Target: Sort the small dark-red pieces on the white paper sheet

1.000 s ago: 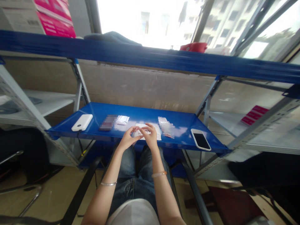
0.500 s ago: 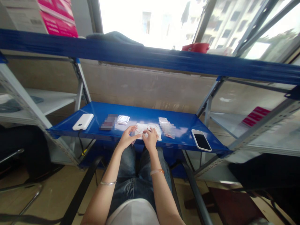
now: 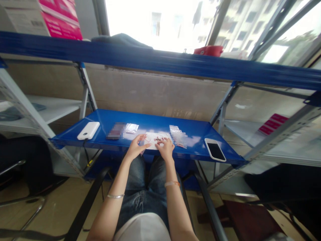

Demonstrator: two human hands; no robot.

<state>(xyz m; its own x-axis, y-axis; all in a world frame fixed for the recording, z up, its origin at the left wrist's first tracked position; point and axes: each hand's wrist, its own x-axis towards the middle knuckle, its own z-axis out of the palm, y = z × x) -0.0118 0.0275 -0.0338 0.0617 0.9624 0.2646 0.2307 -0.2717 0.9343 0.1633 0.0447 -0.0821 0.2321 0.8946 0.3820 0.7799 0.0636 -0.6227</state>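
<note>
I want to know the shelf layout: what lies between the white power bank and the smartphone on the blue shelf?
In the head view: a blurred dark item, a small clear packet, white paper under both hands, and clear bags.

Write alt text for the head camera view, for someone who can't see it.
A seated person's left hand and right hand rest on a white sheet with small dark bits, at the front of a blue shelf. Also on the shelf: a white power bank, small clear bags and a smartphone.
</note>
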